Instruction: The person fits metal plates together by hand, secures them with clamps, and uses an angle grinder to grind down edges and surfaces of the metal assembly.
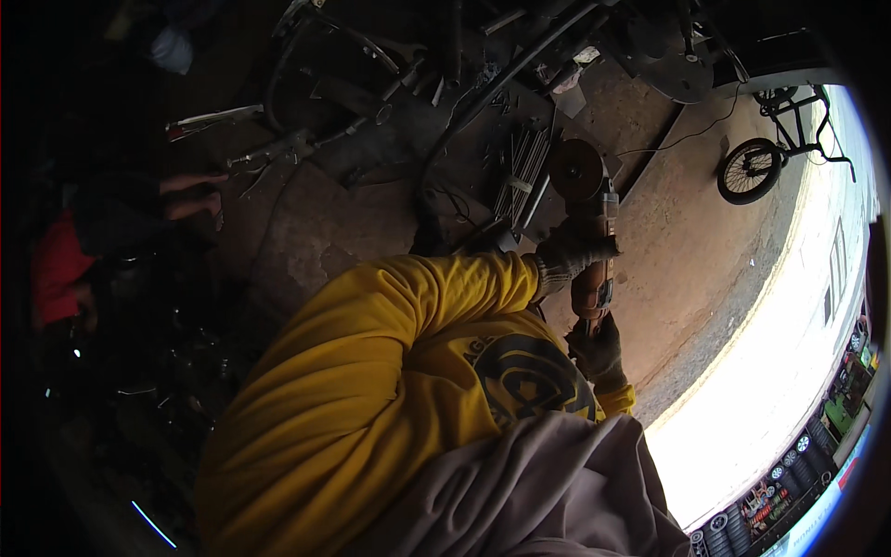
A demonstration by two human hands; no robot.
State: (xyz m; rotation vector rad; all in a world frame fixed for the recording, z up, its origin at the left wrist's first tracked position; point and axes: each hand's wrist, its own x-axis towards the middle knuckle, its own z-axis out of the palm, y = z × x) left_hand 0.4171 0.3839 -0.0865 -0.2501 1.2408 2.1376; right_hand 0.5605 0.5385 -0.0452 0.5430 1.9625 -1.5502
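Note:
An orange angle grinder (594, 237) with a round disc (575, 169) points up and away from my body. My left hand (568, 254), in a grey knit glove at the end of a yellow sleeve, grips the grinder's front body. My right hand (599, 351), in a dark glove, holds its rear handle. The disc hangs just over a bundle of thin metal rods (522, 176) tied together on the ground. My yellow shirt fills the lower middle of the view.
Scrap metal, bars and a dark hose (464, 111) lie on the concrete floor ahead. Another person's hands (190, 195) rest on the ground at the left. A small bicycle (770, 153) stands at the upper right beside bright daylight.

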